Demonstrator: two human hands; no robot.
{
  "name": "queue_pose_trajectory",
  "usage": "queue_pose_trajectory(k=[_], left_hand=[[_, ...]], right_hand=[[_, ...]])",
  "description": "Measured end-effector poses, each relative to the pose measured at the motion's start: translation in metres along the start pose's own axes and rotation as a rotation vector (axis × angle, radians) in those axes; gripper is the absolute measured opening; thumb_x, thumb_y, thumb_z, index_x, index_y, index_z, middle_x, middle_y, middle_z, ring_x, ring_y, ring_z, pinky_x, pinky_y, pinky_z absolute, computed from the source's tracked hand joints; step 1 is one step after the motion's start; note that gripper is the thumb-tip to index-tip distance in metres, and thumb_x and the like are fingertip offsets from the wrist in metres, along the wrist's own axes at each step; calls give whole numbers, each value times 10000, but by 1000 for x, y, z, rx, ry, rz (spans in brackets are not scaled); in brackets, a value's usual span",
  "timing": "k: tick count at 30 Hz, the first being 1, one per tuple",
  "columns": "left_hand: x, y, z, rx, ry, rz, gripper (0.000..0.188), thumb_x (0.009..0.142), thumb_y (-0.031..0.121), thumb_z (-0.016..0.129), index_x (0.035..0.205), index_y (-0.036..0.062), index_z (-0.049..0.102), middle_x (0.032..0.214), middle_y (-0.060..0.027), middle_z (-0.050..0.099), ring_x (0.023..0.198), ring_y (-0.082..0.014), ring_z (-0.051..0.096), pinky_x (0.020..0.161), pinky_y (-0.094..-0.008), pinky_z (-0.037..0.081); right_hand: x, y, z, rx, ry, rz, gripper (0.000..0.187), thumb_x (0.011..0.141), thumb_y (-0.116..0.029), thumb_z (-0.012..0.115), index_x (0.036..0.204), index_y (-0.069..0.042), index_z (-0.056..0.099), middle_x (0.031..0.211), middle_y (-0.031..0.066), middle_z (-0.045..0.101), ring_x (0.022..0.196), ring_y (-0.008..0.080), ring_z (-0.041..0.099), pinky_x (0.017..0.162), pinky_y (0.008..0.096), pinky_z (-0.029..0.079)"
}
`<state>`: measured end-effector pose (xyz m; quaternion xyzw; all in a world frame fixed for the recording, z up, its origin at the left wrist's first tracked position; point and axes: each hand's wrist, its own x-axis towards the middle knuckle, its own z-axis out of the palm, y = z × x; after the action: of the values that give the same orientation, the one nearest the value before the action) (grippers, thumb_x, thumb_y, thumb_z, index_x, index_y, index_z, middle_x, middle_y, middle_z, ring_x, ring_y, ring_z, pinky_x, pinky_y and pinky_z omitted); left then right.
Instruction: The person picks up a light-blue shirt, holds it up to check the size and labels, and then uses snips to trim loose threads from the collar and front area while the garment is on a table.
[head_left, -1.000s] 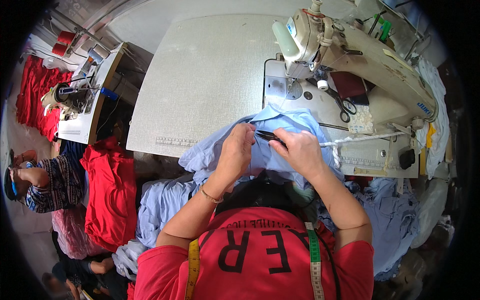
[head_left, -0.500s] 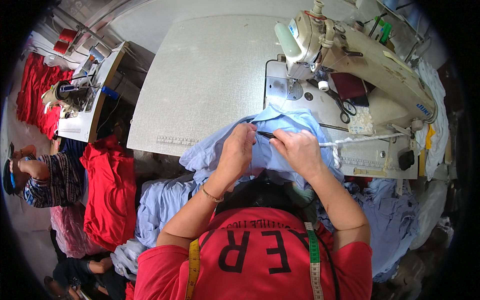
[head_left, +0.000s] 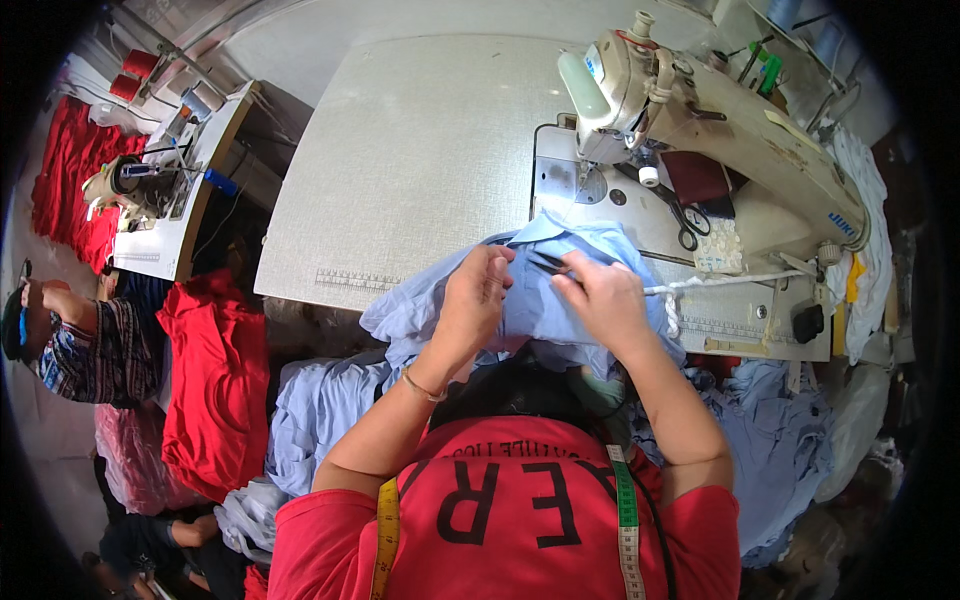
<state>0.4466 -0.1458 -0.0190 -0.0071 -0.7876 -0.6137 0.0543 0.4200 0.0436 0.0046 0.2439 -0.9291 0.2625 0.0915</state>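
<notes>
1. The right hand (head_left: pixel 608 298) is clamped around small black snips (head_left: pixel 550 265), which stick out from its thumb and fingers toward the left hand.
2. Half a second ago the snip tips met the left fingertips with the blades together; now they stand just apart, to the right, and the blades look parted. My judgement: a cut at that spot may just have been made.
3. The left hand (head_left: pixel 476 292) has thumb and forefinger close together; whether they pinch cloth or thread, I cannot tell.
4. The snips point left and slightly away from the wearer, their long axis running roughly from hand to hand.
5. The light blue cloth (head_left: pixel 528 312) lies beneath and between both hands, bunched, its long axis unclear; a pointed flap faces left just beyond the snips.
6. Beyond the right hand stands the sewing machine (head_left: pixel 735 140).
</notes>
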Motion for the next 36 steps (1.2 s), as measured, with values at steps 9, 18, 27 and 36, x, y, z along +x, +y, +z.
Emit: queue_pose_trajectory(k=[9,18,27,36], left_hand=[[15,1,-23,-935,103,-252,144,980,195,475,892,84,499,857,-64,580,716,-140,533,701,-285,477],[-77,-18,-195,978,242,25,114,792,97,664,858,48,585,755,-64,610,684,-258,582,598,-353,445],[-69,-24,-104,913,234,215,353,723,72,712,1053,54,590,1163,-117,562,1091,-343,476,877,-399,405],[21,60,-122,584,279,384,148,907,168,574,835,43,539,626,-129,526,570,-279,565,528,-338,434]], right_hand=[[17,-21,17,237,-54,35,251,856,-141,601,1096,-75,571,983,134,622,868,341,622,735,408,493],[26,-7,22,272,-32,-16,295,807,-188,659,1072,-68,609,977,125,619,851,308,626,749,388,492],[26,-13,12,279,-212,119,423,730,-62,608,1152,-91,586,1006,70,594,685,211,540,681,306,461],[23,-13,8,297,-233,94,566,738,-36,581,1290,-102,480,1163,141,547,1027,342,574,854,414,467]])
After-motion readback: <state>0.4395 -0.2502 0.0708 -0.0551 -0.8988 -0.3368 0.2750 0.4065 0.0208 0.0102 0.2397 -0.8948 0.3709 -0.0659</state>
